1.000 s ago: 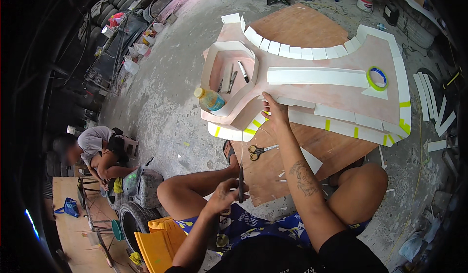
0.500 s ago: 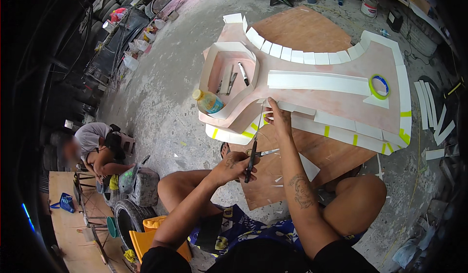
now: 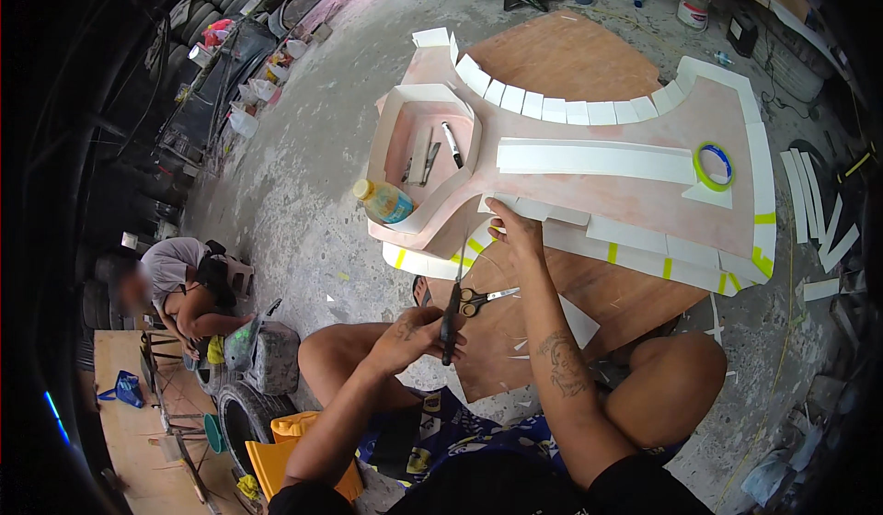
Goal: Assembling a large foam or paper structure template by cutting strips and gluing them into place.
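Note:
My left hand [image 3: 409, 338] grips a pair of black-handled scissors [image 3: 451, 324], its thin blades pointing up toward the panel. My right hand [image 3: 521, 233] is closed at the near edge of a large pale pink panel [image 3: 635, 175], pinching a white card strip [image 3: 543, 210] that runs along this edge. Just beyond the left hand, a second pair of scissors [image 3: 471, 303] lies on the brown board [image 3: 589, 280]. White card pieces and yellow-green tape line the panel's border. The blade tips sit close to the edge, and whether they touch the card I cannot tell.
On the panel are a tape roll [image 3: 713, 166], a long white strip [image 3: 598, 159], a marker [image 3: 452, 144] and a bottle [image 3: 384, 201]. Cut white strips [image 3: 809, 198] lie on the floor at right. A person [image 3: 179, 280] crouches at left near a tire [image 3: 253, 414].
My left hand has drawn back left and down with its scissors, baring the second pair's handles. My right hand has shifted slightly left along the panel's edge.

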`<state>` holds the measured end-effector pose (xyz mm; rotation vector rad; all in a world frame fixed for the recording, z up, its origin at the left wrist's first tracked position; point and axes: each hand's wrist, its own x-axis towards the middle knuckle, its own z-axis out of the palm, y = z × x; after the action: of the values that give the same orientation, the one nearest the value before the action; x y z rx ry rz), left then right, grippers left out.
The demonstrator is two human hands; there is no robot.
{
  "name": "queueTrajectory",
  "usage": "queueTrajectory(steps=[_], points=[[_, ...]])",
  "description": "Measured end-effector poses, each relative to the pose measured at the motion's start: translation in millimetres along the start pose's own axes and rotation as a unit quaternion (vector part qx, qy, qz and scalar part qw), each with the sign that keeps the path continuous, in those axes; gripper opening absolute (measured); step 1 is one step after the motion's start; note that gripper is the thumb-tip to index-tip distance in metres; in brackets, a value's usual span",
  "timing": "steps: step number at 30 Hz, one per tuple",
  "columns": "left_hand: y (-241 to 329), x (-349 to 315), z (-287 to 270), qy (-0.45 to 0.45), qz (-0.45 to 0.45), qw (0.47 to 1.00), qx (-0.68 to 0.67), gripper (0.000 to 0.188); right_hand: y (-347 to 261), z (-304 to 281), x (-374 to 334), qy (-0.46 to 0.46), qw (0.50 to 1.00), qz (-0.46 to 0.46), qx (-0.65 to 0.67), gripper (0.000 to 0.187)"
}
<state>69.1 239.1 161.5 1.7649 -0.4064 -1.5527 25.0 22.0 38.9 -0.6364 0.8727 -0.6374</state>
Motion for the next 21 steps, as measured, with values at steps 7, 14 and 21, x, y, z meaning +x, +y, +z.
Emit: queueTrajectory(steps=[7,14,21], points=[[0,20,22,0.006,0.041,0.999,0.000,0.049,5,1,0,0.036,0.998,-0.033,-0.026,0.038],[0,36,22,-0.004,0.049,0.998,-0.026,0.049,5,-2,1,0.025,0.995,-0.076,-0.055,0.033],[-1,49,15,-0.033,0.041,0.998,-0.032,0.045,7,-7,5,0.019,0.995,-0.072,-0.060,0.031]])
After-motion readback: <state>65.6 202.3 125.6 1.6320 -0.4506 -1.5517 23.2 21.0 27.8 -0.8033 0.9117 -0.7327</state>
